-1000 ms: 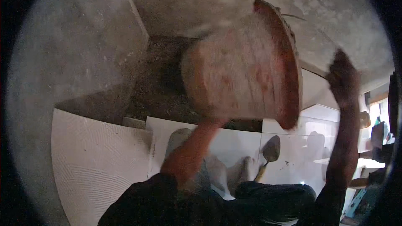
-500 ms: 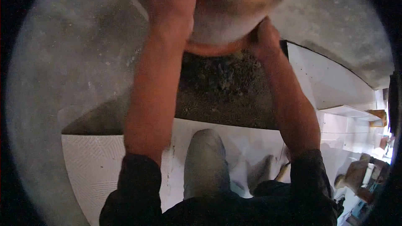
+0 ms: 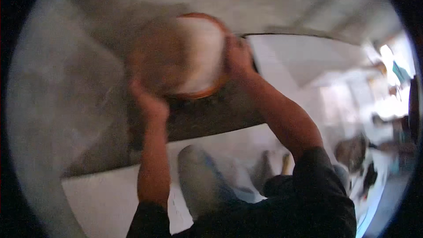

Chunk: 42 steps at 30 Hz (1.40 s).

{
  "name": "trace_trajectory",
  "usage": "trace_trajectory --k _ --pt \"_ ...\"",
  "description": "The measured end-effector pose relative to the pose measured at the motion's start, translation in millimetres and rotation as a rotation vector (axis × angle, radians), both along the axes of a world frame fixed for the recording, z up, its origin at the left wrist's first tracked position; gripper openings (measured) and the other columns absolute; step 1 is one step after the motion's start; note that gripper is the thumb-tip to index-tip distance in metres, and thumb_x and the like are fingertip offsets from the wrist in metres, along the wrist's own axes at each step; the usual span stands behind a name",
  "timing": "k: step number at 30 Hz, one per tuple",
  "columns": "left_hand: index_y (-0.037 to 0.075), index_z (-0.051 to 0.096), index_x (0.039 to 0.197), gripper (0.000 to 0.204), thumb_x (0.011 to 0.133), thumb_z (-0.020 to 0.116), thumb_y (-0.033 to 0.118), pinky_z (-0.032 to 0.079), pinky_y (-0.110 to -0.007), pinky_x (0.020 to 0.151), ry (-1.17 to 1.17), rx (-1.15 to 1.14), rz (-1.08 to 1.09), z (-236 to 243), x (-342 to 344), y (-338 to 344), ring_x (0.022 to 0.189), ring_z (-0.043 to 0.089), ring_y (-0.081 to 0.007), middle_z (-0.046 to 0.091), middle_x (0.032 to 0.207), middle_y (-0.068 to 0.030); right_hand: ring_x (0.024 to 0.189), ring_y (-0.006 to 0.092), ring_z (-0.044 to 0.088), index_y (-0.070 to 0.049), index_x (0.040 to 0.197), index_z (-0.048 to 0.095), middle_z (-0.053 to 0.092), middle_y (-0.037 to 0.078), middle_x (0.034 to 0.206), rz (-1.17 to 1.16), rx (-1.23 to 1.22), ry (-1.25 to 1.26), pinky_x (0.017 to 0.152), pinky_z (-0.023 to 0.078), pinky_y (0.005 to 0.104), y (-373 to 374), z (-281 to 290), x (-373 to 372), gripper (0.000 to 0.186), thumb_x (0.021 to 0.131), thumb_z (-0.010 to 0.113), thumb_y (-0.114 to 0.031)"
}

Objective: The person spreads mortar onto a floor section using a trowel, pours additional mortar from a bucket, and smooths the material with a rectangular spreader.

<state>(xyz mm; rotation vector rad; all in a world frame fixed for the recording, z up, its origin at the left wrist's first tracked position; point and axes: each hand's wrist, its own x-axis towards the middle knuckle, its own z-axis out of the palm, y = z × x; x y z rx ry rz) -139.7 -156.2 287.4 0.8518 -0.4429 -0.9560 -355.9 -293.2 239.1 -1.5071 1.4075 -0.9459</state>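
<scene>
Both my hands grip a round basin (image 3: 206,53) with an orange rim, held out in front of me. Its inner face looks white on the right and brown on the left, but motion smears it; whether the brown is residue or shadow I cannot tell. My left hand (image 3: 153,105) closes on the near left edge, and my right hand (image 3: 239,56) on the right edge. Under the basin lies a dark, rough patch of ground material (image 3: 211,119), partly hidden by it.
White tiles (image 3: 103,198) run along the near side, where my bent knee (image 3: 198,180) is. More white tile or panel (image 3: 286,53) lies to the right of the dark patch. A grey concrete surface (image 3: 57,105) spreads on the left. Blurred clutter (image 3: 352,150) stands at the right.
The basin has come down and to the left, nearer to me, and shows more fully. My hands have moved with it, still gripping. The view has turned somewhat.
</scene>
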Motion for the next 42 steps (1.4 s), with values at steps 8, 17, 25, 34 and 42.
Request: trace_trajectory --k 8,17,25,34,42 --pt "-0.002 0.04 0.125 0.051 0.091 0.044 0.036 0.04 -0.039 0.091 -1.093 0.223 -0.454 -80.7 -26.8 44.6 0.107 0.052 -0.0309 0.052 0.118 -0.0182 0.076 0.0221 0.061 0.0 0.105 0.062 0.064 0.013 0.093 0.147 -0.319 0.374 0.071 0.052 0.0326 114.0 230.6 -125.1 0.049 0.073 0.071 -0.036" --pt "0.003 0.048 0.121 0.047 0.089 0.051 0.036 0.042 -0.039 0.086 -0.647 0.428 -1.008 -158.6 -148.0 143.0 0.102 0.055 -0.0259 0.056 0.112 -0.0128 0.067 0.0131 0.052 0.002 0.087 0.061 0.061 0.007 0.074 -0.516 -0.194 1.042 0.065 0.045 0.0321 429.6 314.7 -379.4 0.033 0.08 0.062 -0.029" --pt "0.004 0.049 0.12 0.035 0.092 0.047 0.025 0.045 -0.034 0.077 -0.622 0.517 -1.039 -204.3 -144.5 146.2 0.094 0.056 -0.0201 0.057 0.108 -0.0097 0.068 0.0079 0.043 0.003 0.083 0.058 0.056 0.0 0.071 -1.127 0.242 0.996 0.062 0.041 0.0285 583.0 252.6 -416.7 0.026 0.081 0.059 -0.023" --pt "0.002 0.045 0.123 0.04 0.091 0.047 0.028 0.043 -0.035 0.08 -0.713 0.398 -0.947 -134.8 -198.1 137.0 0.093 0.056 -0.0205 0.056 0.11 -0.0096 0.076 0.0259 0.061 0.004 0.092 0.058 0.063 0.018 0.083 -1.205 -0.013 0.86 0.07 0.047 0.0369 581.7 212.0 -430.5 0.03 0.073 0.065 -0.019" --pt "0.0 0.048 0.119 0.043 0.087 0.052 0.028 0.046 -0.029 0.072 -0.611 0.037 -1.581 -52.0 -361.0 130.7 0.082 0.058 -0.0166 0.061 0.101 -0.0099 0.089 0.0407 0.054 0.002 0.091 0.053 0.056 0.024 0.091 -1.234 0.134 1.399 0.077 0.043 0.0462 656.0 164.1 -467.1 0.017 0.076 0.05 -0.006"
